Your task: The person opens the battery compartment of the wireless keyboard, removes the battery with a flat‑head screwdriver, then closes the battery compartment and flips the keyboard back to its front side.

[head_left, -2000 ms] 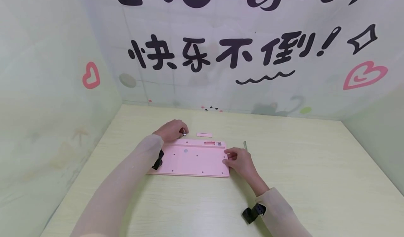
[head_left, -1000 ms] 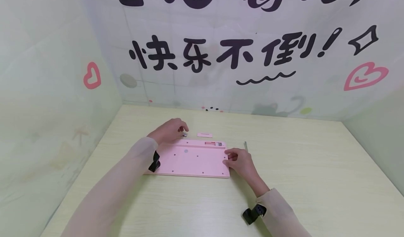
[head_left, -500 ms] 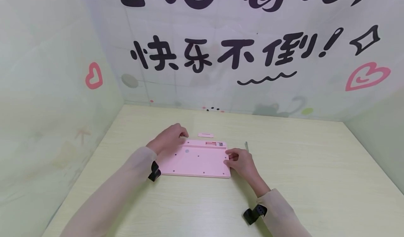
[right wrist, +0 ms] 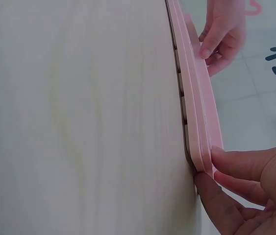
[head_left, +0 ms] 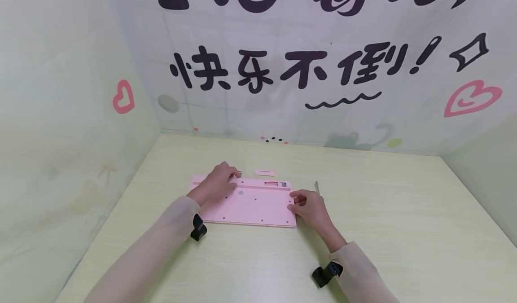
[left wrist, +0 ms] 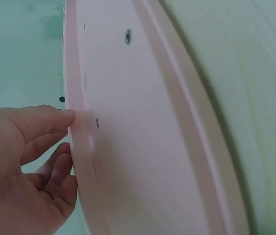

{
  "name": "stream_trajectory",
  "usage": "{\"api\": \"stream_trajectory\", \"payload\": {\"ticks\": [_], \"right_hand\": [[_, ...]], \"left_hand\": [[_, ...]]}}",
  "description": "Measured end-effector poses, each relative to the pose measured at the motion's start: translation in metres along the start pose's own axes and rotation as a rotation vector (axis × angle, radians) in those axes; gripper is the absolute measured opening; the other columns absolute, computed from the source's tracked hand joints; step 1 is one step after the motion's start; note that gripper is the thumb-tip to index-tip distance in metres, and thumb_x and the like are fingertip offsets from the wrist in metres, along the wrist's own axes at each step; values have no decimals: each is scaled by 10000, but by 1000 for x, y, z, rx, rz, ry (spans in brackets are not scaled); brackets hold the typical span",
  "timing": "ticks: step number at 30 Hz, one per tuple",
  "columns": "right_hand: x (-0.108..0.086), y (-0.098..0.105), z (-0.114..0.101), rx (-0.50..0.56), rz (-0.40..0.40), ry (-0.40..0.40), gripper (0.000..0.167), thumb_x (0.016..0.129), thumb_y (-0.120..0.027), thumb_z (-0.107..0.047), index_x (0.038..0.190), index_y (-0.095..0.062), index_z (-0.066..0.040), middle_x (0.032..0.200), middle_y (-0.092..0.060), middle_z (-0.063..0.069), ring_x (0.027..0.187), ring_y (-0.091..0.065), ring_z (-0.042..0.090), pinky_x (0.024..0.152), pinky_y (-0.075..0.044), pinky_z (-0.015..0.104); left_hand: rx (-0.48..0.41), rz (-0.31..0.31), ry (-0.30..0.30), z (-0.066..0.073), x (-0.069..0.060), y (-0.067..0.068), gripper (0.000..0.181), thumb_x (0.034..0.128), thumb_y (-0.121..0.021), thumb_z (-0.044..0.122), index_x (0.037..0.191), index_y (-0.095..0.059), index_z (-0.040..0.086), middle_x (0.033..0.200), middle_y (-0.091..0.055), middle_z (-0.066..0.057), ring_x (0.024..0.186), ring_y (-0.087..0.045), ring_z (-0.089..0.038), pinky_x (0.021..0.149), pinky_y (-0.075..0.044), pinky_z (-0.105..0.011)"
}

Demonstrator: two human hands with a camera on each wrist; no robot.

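Observation:
A pink keyboard (head_left: 250,204) lies face down on the table, its underside with several screws showing and its battery slot (head_left: 271,183) uncovered. My left hand (head_left: 218,182) holds the far long edge, left of the middle; in the left wrist view the thumb (left wrist: 64,115) rests on that edge while the other fingers curl behind it. My right hand (head_left: 310,208) pinches the right end between thumb and fingers. Keycaps (right wrist: 184,108) show under the near edge in the right wrist view. Just beyond my left fingertips sits a small silvery piece (head_left: 240,173), mostly hidden.
A pink battery cover (head_left: 264,173) lies behind the keyboard. To the right, a thin greenish-grey stick (head_left: 317,187) lies behind my right hand. A printed cloth wall (head_left: 250,114) closes off the table's (head_left: 383,213) back.
My left hand has left the small silvery piece, drawn back toward me and taken hold of the keyboard's far edge. The right hand keeps its grip; the keyboard stays in place.

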State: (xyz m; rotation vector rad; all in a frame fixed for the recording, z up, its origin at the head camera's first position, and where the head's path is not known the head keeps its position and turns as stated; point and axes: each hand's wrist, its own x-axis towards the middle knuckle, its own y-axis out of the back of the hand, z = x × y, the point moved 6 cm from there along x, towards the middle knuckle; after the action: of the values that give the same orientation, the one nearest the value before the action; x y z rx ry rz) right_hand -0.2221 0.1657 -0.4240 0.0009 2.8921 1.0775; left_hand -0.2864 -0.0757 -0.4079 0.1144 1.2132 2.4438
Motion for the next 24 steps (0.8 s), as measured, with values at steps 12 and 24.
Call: {"api": "stream_trajectory", "payload": {"ticks": [12,24], "right_hand": [[2,0,0,-29,-23,-5,315,748,-736,-30,1048,-652,21,836,-600,68,721,-531,173,614,-472,263],[5,2,-4,-29,-101,-33,350,748,-737,-33,1081,-637,15,841,-586,78,697,-512,181,583,-472,258]], "left_hand": [[-130,31,23,-13,3,-3,215,871,-600,60,1080,-632,99,1029,-456,-76,970,-429,-232,895,-368,-362],[-181,43,71,-12,0,-2,214,864,-612,48,1067,-647,108,1027,-466,-63,985,-440,-223,918,-371,-365]]}}
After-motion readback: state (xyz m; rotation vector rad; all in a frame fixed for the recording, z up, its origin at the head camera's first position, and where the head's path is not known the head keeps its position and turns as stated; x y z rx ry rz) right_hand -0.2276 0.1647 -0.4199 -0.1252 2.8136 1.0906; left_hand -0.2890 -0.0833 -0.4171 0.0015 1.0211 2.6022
